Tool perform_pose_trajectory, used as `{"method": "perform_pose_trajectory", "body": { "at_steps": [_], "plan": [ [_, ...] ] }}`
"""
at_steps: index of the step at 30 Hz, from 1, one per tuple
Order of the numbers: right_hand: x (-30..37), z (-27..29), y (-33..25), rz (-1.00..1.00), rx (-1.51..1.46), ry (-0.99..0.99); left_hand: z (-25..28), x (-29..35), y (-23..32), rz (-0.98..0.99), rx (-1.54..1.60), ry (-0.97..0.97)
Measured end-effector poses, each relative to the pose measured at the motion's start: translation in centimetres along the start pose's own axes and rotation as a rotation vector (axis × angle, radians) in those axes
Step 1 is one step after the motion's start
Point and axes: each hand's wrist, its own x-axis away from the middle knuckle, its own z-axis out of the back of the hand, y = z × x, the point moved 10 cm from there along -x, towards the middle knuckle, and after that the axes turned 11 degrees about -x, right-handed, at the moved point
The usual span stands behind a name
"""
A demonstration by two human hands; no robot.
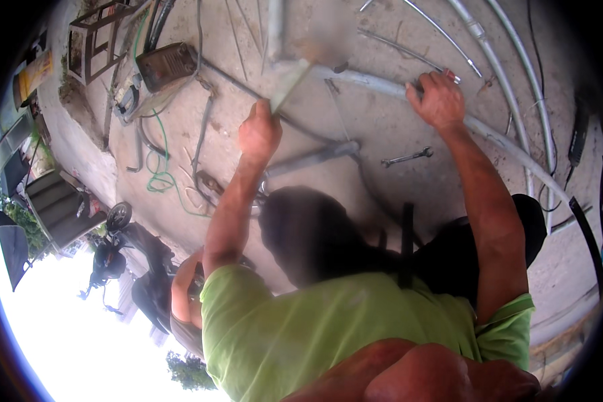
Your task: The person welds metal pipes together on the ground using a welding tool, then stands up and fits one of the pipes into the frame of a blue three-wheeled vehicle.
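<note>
My left hand (260,132) is closed round the lower end of a pale, greenish-white flat bar (291,87), which slants up to the right. Beyond the bar's far end is a smeared patch, so what it meets there I cannot make out. A grey metal pipe (368,81) runs from near that end to the right, then curves down beside my right knee. My right hand (439,100) is closed over this pipe, fingers bent round its far side. Just past those fingers lies a small red-tipped piece (453,76). On the concrete below is an open-ended wrench (407,157).
More long pipes (509,87) curve along the right. Left of my arm lie a brown metal box (168,65), a tangled green cord (159,175) and dark cables. A metal frame (100,40) stands far left. Another person (189,301) and a motorcycle (144,261) are at lower left.
</note>
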Motion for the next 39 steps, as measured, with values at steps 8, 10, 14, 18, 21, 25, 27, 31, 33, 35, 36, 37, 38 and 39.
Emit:
{"method": "perform_pose_trajectory", "body": {
  "at_steps": [8, 10, 14, 18, 21, 25, 27, 31, 33, 35, 36, 37, 38, 39],
  "plan": [
    [-0.3, 0.3, -0.2, 0.02, 0.01, 0.014, -1.4, 0.4, -1.7, 0.05, -0.07, -0.065],
    [0.1, -0.1, -0.2, 0.005, -0.008, 0.002, 0.5, 1.0, 0.5, -0.003, 0.0, -0.004],
    [-0.2, 0.1, -0.4, -0.003, -0.023, -0.009, -2.8, 0.9, -3.3, 0.028, 0.01, -0.036],
    [-0.1, 0.0, -0.1, -0.002, 0.006, 0.0, -0.9, 0.2, -1.4, 0.011, 0.025, -0.028],
    [-0.1, 0.0, -0.2, -0.005, 0.004, 0.005, 0.2, 1.1, 0.3, -0.004, 0.086, 0.018],
    [-0.1, 0.0, -0.2, -0.008, -0.02, 0.006, -1.4, 0.8, -2.5, 0.035, 0.074, -0.013],
    [-0.6, 0.3, -0.3, 0.001, -0.007, 0.022, -1.9, 0.7, -3.1, 0.029, 0.034, -0.069],
    [-0.2, 0.4, -0.5, 0.006, -0.02, 0.033, 0.8, 1.9, 0.0, 0.011, 0.145, 0.022],
    [0.0, 0.2, -0.3, 0.012, -0.023, 0.032, -0.6, 1.9, -1.4, 0.058, 0.154, -0.011],
    [-0.1, -0.1, -0.3, 0.027, -0.002, 0.034, -3.1, 1.5, -5.2, 0.148, 0.104, -0.118],
    [-0.1, -0.1, -0.4, 0.03, 0.0, 0.028, -2.4, 1.8, -5.4, 0.153, 0.084, -0.149],
    [-0.1, 0.0, -0.4, 0.029, 0.006, 0.023, -1.8, 1.9, -5.3, 0.182, 0.132, -0.146],
    [-0.2, 0.0, -0.5, 0.027, 0.012, 0.018, -1.2, 2.0, -4.9, 0.211, 0.18, -0.144],
    [0.6, -0.3, -0.6, 0.013, -0.001, 0.003, -0.9, 3.1, -4.6, 0.25, 0.223, -0.161]
  ]
}}
